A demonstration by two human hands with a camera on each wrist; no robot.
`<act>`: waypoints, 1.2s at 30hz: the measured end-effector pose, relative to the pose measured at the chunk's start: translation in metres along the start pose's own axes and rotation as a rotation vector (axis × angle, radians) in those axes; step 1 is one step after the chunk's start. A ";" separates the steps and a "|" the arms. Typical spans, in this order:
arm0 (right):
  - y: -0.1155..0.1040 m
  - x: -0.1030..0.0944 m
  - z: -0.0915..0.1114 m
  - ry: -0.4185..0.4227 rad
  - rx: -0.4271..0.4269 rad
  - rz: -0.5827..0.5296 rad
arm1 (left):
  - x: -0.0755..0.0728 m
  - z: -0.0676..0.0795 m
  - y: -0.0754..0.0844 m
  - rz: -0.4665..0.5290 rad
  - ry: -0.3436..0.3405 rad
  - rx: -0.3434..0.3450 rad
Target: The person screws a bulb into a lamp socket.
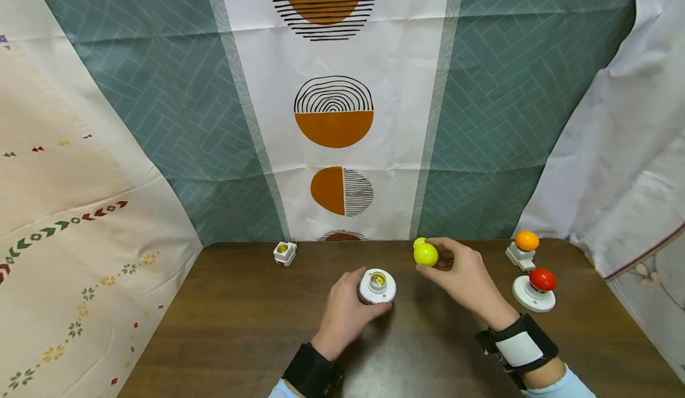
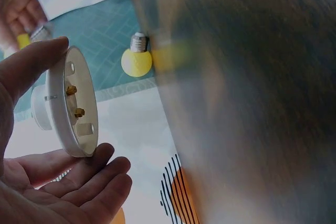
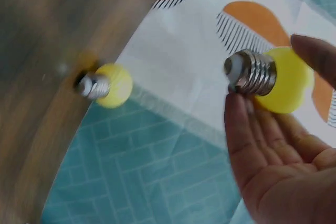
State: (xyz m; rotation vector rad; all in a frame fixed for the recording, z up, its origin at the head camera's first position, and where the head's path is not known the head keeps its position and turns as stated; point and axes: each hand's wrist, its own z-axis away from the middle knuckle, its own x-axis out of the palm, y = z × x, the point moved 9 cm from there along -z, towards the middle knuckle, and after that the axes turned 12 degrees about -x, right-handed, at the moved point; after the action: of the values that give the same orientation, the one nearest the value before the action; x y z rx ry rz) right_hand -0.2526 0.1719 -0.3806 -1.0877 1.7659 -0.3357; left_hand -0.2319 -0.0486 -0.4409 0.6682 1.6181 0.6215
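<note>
My left hand (image 1: 342, 312) grips a round white lamp holder (image 1: 386, 292) by its rim, above the wooden table. Its socket mouth faces up in the head view; the left wrist view shows the hollow underside with two brass screws. To the right, my right hand (image 1: 464, 273) holds a yellow light bulb (image 3: 289, 80) between thumb and fingers, its metal screw base uncovered. Just behind that bulb, a second yellow bulb (image 3: 118, 85) lies on the table near the back edge, partly hidden in the head view.
A small square white lamp holder (image 1: 285, 254) stands at the back left. On the right, an orange bulb (image 1: 527, 241) sits in a square holder (image 1: 520, 257), and a red bulb (image 1: 543, 279) in a round one (image 1: 534, 300). Patterned cloth (image 1: 481, 148) hangs behind the table (image 1: 230, 326).
</note>
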 end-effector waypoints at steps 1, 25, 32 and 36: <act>-0.004 0.002 -0.001 0.003 -0.005 -0.041 | 0.000 0.000 0.001 0.002 0.000 0.004; -0.067 0.045 -0.001 -0.188 -0.063 -0.485 | 0.009 0.002 0.012 0.105 -0.088 0.046; -0.066 0.048 0.002 -0.190 -0.082 -0.444 | 0.014 0.004 0.010 0.129 -0.105 0.044; -0.049 0.056 0.003 -0.191 -0.115 -0.419 | 0.015 0.002 0.009 0.149 -0.123 0.042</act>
State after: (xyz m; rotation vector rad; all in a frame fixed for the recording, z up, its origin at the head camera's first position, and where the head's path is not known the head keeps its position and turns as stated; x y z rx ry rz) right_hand -0.2305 0.1007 -0.3843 -1.5234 1.3960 -0.3728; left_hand -0.2306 -0.0319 -0.4449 0.8485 1.4794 0.6430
